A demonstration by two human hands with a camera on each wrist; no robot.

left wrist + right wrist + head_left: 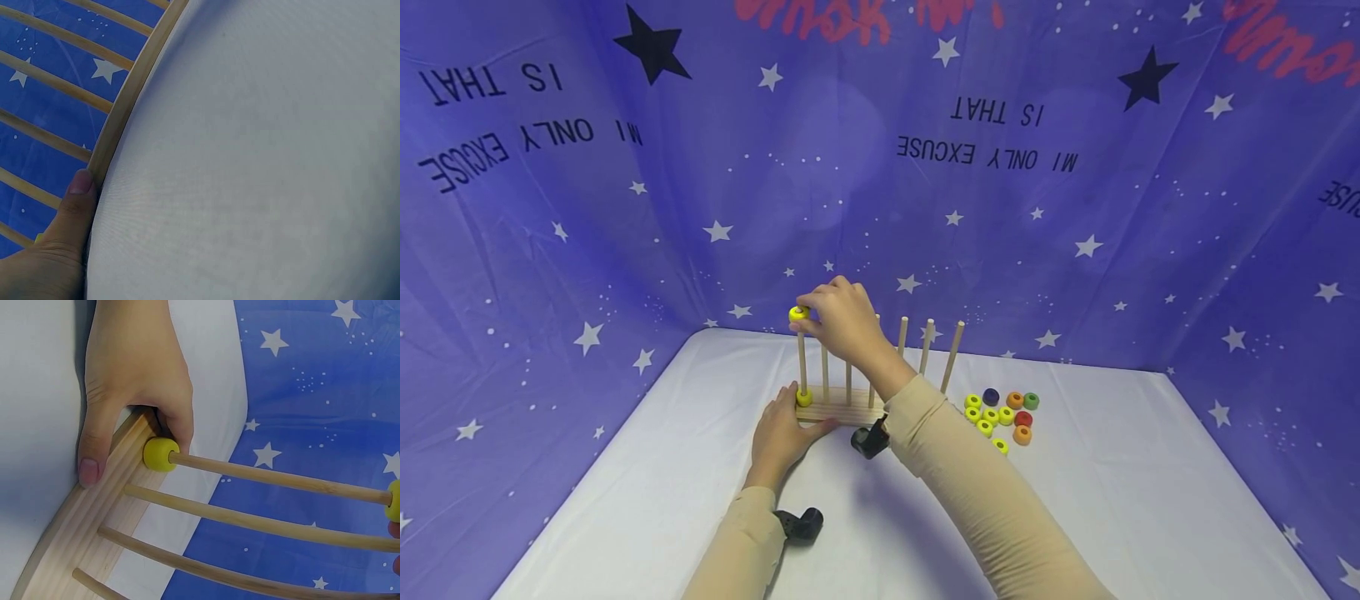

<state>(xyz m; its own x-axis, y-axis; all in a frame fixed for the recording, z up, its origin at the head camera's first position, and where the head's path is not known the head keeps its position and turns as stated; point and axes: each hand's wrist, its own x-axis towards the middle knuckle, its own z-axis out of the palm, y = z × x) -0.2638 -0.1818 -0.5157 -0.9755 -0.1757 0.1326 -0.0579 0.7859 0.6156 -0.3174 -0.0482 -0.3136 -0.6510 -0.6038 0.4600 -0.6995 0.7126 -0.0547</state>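
My right hand (844,321) pinches a yellow bead (798,314) at the top of the leftmost peg (802,362). In the right wrist view that held bead (394,501) meets the peg's tip at the right edge; how far the peg goes into it cannot be seen. Another yellow bead (160,454) sits at the foot of the same peg, against the wooden base (842,406). My left hand (780,433) grips the base's left end, thumb along the front edge and fingers behind. The other pegs carry no beads where they show; my right arm covers part of them.
Right of the pegged base lie several loose beads on the white table (1120,467): yellow beads (990,417), a dark blue bead (991,397), orange beads (1022,435), a red bead (1023,418) and a green bead (1032,401). A purple star-patterned cloth (850,192) hangs behind.
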